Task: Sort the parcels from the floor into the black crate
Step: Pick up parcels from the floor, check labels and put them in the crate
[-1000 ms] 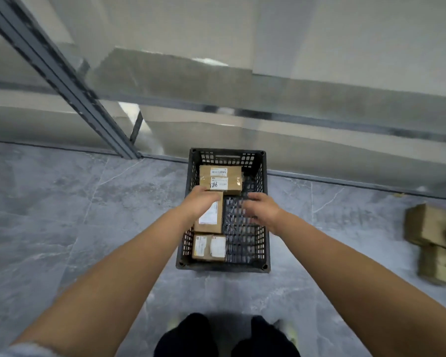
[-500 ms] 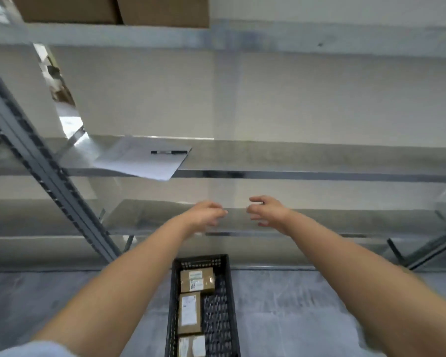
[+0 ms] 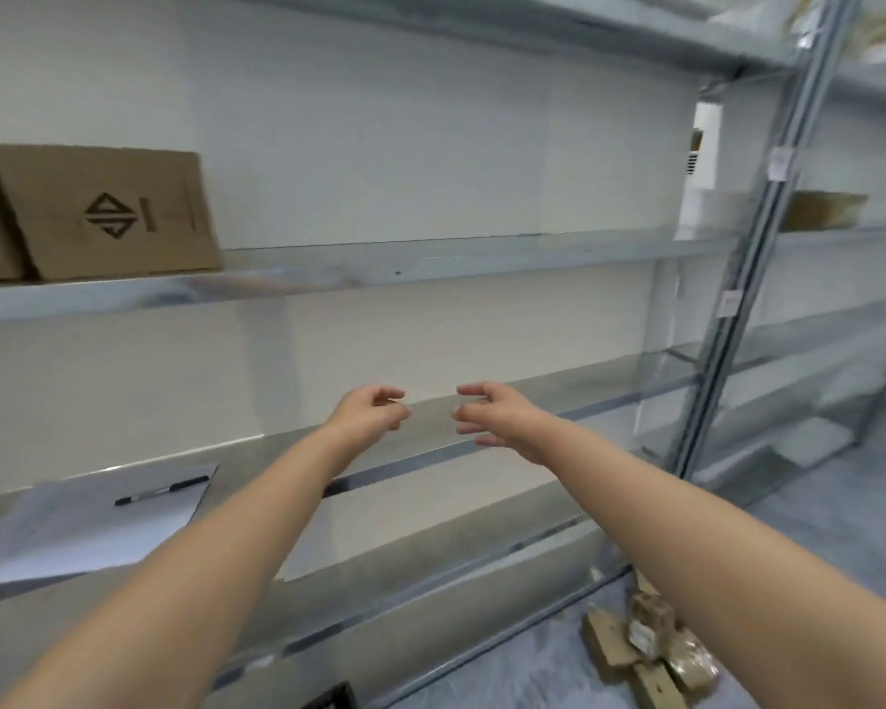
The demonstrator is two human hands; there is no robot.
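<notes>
Both arms stretch forward in front of a metal shelf rack. My left hand [image 3: 372,414] and my right hand [image 3: 497,414] hover side by side with loosely curled fingers, and neither holds anything. Several brown cardboard parcels [image 3: 645,644] lie in a blurred heap on the grey floor at the lower right, under my right forearm. Only a corner of the black crate [image 3: 336,697] shows at the bottom edge.
Metal shelves [image 3: 430,263] run across the view, with an upright post [image 3: 753,258] on the right. A sheet of paper [image 3: 98,524] with a black pen [image 3: 162,490] lies on the left shelf. Brown boxes [image 3: 108,212] stand on the upper shelf.
The view has swung up and to the right, from the crate to the shelves. Both hands left the crate and hang empty in the air. The floor parcels have come into view.
</notes>
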